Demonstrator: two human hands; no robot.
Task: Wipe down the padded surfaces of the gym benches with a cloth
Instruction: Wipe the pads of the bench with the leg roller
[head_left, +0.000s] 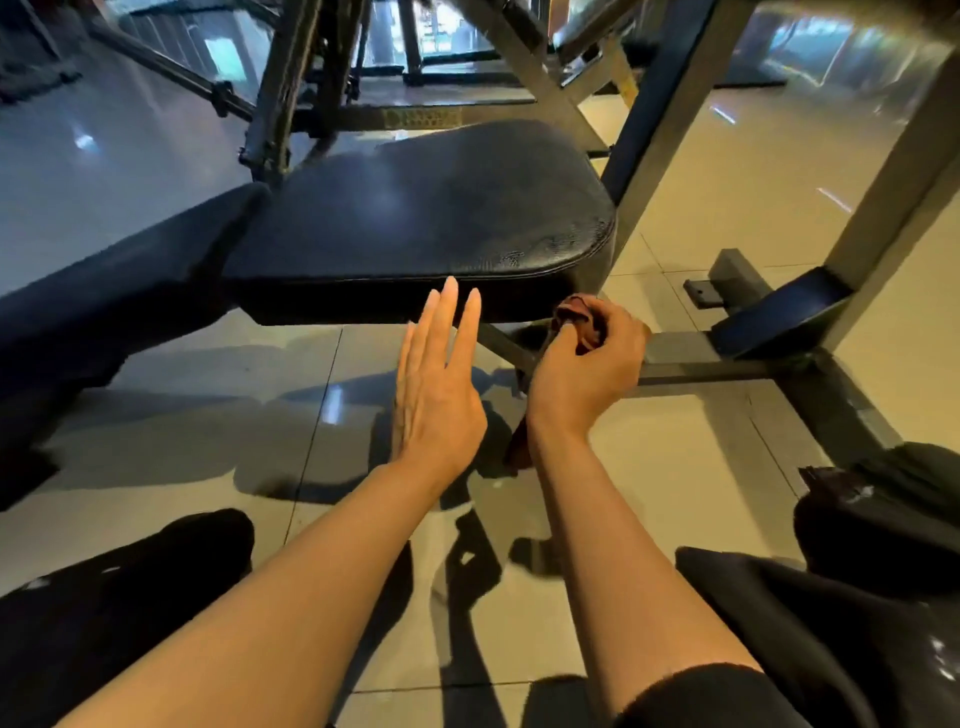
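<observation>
While the person crouches low beside the bench, the right hand (584, 358) has its grip closed around a bunched reddish-brown cloth (579, 319), held just below the front edge of the black seat pad (415, 208). A tail of the same cloth seems to hang down behind the wrist toward the floor (675, 467). The left hand (439, 384) holds nothing; its fingers are straight and spread slightly, the tips reaching up near the pad's front side, though I cannot tell whether they actually touch it.

To the left, a second black pad (130, 270) slopes away, meeting the seat pad at a narrow gap. Grey metal frame bars (727, 358) run beneath and beside the seat, and the tiled floor shines under the lamps.

By my reckoning, the step in hand is work along the lower front edge of the seat pad, or a pause to regather the cloth before another pass. The top of the pad shows a faint sheen and some cracked wear near its right corner, but I cannot judge from that whether it has been wiped.

The next move would call for lifting the cloth up onto the padded surface, flattening it enough to cover ground, and sweeping across toward the sloped pad, with the free hand steadying against the edge.
</observation>
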